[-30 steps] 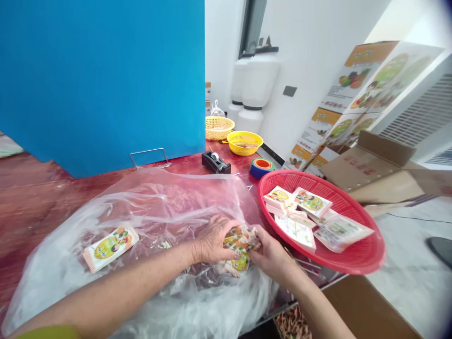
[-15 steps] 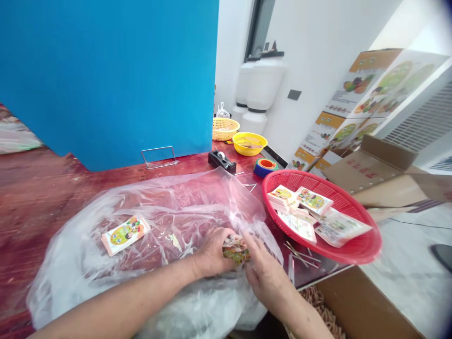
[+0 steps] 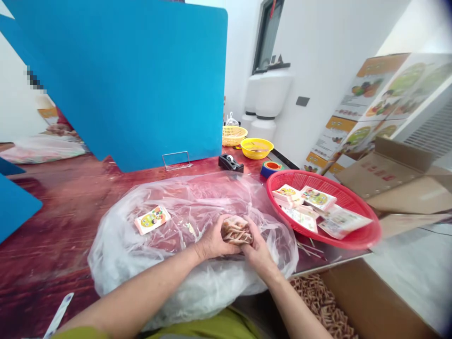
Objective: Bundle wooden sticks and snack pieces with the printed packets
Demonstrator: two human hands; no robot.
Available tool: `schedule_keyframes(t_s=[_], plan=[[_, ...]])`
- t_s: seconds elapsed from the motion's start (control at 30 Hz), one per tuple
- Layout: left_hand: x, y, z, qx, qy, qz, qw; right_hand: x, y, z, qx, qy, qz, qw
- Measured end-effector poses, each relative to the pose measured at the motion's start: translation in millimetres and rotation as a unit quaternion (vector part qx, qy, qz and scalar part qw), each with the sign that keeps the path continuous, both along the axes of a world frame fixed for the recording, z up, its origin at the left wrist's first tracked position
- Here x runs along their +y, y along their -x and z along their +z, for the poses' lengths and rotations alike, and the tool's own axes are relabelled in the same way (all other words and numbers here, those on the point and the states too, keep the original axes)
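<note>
Left hand | right hand | fingers closed, gripping wad of printed sachets between both hands, apparently to keep it bunched | over clear plastic bag on counter | red plastic basket nearby

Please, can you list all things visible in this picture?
blue panel: 1, blue, behind table
table: 1, dark red, below all
plastic bag: 1, clear, table front
sachet: 1, white-green, on bag
red basket: 1, red, right of bag
sachets: several, white-green, in red basket
woven basket: 1, pale yellow, far end
yellow basket: 1, yellow, far end
tape dispenser: 1, black, by panel
tape roll stack: 1, blue-orange, near red basket
wire stand: 1, silver, at panel
cartons: several, orange-white, by wall
cardboard box: 1, brown, far right
packet bundle: 1, pink-white, between hands
left hand: on bundle
right hand: on bundle
</note>
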State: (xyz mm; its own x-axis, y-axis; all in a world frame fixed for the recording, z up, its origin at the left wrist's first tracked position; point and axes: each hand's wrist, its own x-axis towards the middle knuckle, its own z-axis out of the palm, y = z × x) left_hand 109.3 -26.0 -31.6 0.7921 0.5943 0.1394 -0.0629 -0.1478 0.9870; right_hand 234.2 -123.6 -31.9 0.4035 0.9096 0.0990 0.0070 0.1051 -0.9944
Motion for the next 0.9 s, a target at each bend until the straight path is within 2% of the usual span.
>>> schedule_keyframes(t_s=[0.1, 0.2, 0.33, 0.47, 0.53, 0.6, 0.67, 0.73, 0.8, 0.9], plan=[[-0.4, 4.0, -6.4, 0.022, -0.038, -0.031, 0.999, -0.1, 5.1, -5.8, 0.126, -0.053, -0.020, 0.990], [0.1, 2.3, -6.7, 0.024, -0.072, -0.014, 0.997, 1.0, 6.9, -0.5, 0.215, -0.103, -0.032, 0.971], [-2.0, -3.0, -10.2, 0.040, -0.120, 0.027, 0.992, 12.9, 8.4, 1.8, 0.197, -0.123, -0.035, 0.972], [-1.7, -5.5, -12.7, 0.032, -0.166, 0.027, 0.985, 23.9, 15.4, -6.7, 0.208, -0.038, -0.056, 0.976], [-0.1, -6.3, -13.6, 0.059, -0.208, 0.015, 0.976, 24.9, 21.7, -9.5, 0.220, -0.045, -0.052, 0.973], [1.9, -6.4, -15.7, 0.075, -0.211, 0.006, 0.975, 22.8, 27.2, -10.0, 0.206, -0.074, -0.085, 0.972], [4.4, -5.5, -18.9, 0.092, -0.194, 0.018, 0.977, 18.7, 31.0, -9.3, 0.194, -0.062, -0.110, 0.973], [7.0, -4.4, -21.9, 0.118, -0.206, 0.026, 0.971, 13.6, 33.4, -8.2, 0.209, -0.038, -0.098, 0.972], [8.5, -3.1, -23.8, 0.133, -0.236, 0.023, 0.962, 8.4, 34.4, -6.7, 0.241, -0.058, -0.077, 0.966], [7.2, -0.2, -24.4, 0.106, -0.220, 0.036, 0.969, 1.3, 31.9, -3.1, 0.242, -0.085, -0.111, 0.960]])
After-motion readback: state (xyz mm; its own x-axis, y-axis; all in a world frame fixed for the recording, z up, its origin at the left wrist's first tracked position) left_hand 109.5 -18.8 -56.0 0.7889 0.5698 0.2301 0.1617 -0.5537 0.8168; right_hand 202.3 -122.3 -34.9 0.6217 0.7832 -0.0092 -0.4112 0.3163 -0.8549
